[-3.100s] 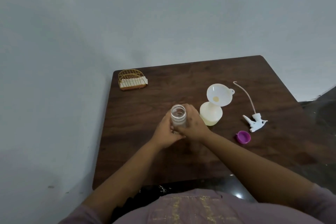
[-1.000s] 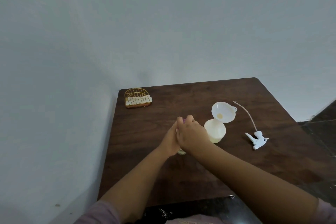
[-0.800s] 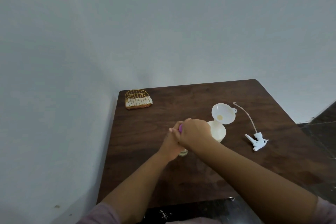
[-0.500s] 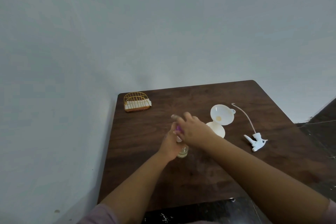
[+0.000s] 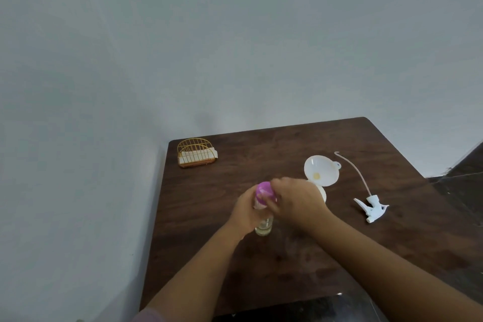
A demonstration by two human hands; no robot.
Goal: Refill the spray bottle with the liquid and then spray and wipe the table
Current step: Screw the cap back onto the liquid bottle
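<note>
Clear refill bottle (image 5: 264, 226) stands upright near mid-worktop (image 5: 235, 269), a little pale liquid low inside. Left hand (image 5: 247, 210) wraps its body. Right hand (image 5: 295, 202) has fingers curled over the purple cap (image 5: 264, 192) on its neck; the cap looks blurred.

Spray bottle (image 5: 322, 192), pale yellow, just beyond right hand, mostly hidden by it, white funnel (image 5: 321, 170) sitting in its mouth. Trigger sprayer head (image 5: 371, 206) with dip tube lies on its side well to the right, apart. Wire napkin holder (image 5: 196, 153) at far left corner.

Step in hand, judged: screwing the cap on. To do well: keep the bottle planted flat and steady with the left, seat the cap square on the thread before turning, turn from the fingertips, stop at firm resistance. Keep right elbow clear of the funnel, which looks easy to tip.
</note>
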